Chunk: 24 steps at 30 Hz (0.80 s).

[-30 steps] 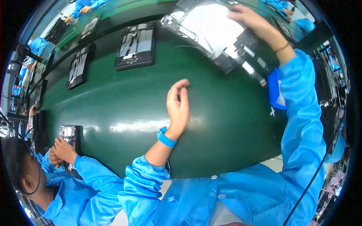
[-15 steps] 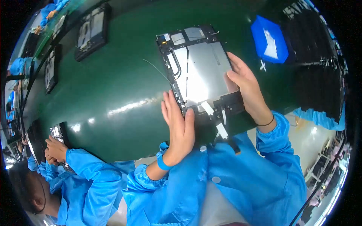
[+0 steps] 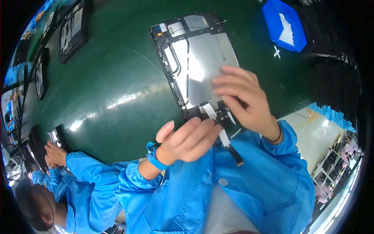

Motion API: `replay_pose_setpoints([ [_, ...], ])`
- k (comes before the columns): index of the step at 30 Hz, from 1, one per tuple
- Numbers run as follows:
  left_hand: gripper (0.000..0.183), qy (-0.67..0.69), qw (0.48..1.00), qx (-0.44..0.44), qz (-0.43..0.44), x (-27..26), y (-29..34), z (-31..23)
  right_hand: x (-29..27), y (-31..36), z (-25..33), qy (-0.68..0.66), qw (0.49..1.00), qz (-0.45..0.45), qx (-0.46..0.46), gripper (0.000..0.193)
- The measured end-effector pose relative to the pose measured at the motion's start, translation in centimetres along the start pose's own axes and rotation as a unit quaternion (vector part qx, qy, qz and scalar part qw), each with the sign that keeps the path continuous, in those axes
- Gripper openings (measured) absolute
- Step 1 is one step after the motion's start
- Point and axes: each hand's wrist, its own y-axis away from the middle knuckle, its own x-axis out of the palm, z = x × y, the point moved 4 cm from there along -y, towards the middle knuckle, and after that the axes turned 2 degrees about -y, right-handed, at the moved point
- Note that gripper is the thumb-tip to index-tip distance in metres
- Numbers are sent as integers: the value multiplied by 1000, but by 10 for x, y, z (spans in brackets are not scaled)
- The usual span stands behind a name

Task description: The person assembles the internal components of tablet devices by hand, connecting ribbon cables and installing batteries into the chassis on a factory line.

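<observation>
Hands are meeting at the near end of an opened tablet (image 3: 198, 66) lying back-up on the green belt (image 3: 109, 78), its metal plate catching the light. In the head view the right hand (image 3: 245, 101) is lying over the tablet's 5 o'clock corner, fingers (image 3: 233, 76) spread on the plate and thumb tucked down by the dark board strip; it is pressing and steadying more than clenching, and whether it is pinching anything underneath I cannot tell. The left hand (image 3: 187, 138) is coming in from 7 o'clock, fingers curled together with their tips touching the white flex strips (image 3: 212, 115) at the board edge, loosely pinching rather than fisted. A darker ribbon (image 3: 233, 152) is hanging off the tablet's near edge toward 6 o'clock, over the blue sleeves.

Judging by this, the step in hand is seating or dressing the flex at the lower board, with the tablet held still. The next move is probably calling for a fine fingertip press straight down on the connector, with the right hand keeping the frame from sliding.

At 1 o'clock a blue tray (image 3: 284, 25) with white pieces is sitting well apart. At 10 o'clock more tablets (image 3: 72, 29) are riding the belt. At 8 o'clock a co-worker's hands (image 3: 54, 154) are working on another unit
</observation>
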Motion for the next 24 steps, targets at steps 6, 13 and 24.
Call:
replay_pose_setpoints([
  [6,13,-19,995,85,-41,7,-10,23,17,-8,2,-76,993,81,-35,25],
  [13,14,-12,995,99,-15,16,-8,30,13,-24,-6,-95,990,105,1,21],
  [24,14,141,984,66,90,14,-32,42,-13,-47,-28,1,991,-74,110,4],
])
